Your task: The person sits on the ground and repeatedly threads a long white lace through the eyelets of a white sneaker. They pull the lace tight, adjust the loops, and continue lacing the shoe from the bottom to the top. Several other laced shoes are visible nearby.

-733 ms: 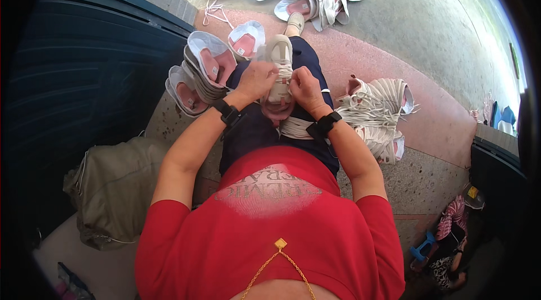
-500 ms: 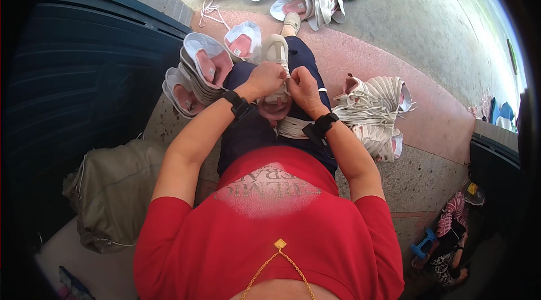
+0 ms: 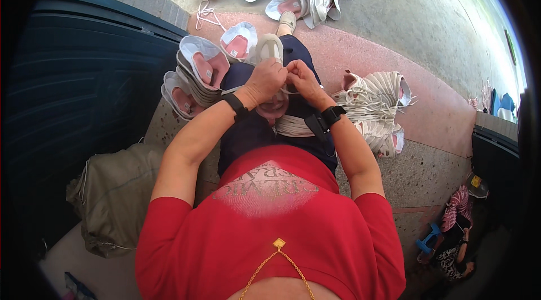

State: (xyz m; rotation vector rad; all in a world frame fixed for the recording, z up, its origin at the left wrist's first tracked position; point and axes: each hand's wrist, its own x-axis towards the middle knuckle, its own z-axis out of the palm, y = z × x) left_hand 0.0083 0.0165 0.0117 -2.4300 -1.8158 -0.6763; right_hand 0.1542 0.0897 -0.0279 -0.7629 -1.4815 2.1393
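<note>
Across my thighs lies a white and beige shoe upper with a pink lining, its toe pointing away from me. Over its lacing area, my left hand and my right hand meet with fingertips pinched together. A white shoelace trails out beside my left wrist, and more of it loops below my right fingers. Both hands appear closed on the shoelace, though the fingers hide the exact grip. The middle of the upper is covered by my hands.
Nested shoe uppers stand left of my legs. Bundles of laced uppers lie at the right, with more uppers on the floor ahead. A dark blue door and a drab sack are at the left. Another person is at lower right.
My hands have come closer together and slightly up, the right hand turning inward toward the left. A length of shoelace now shows beside my left wrist.
</note>
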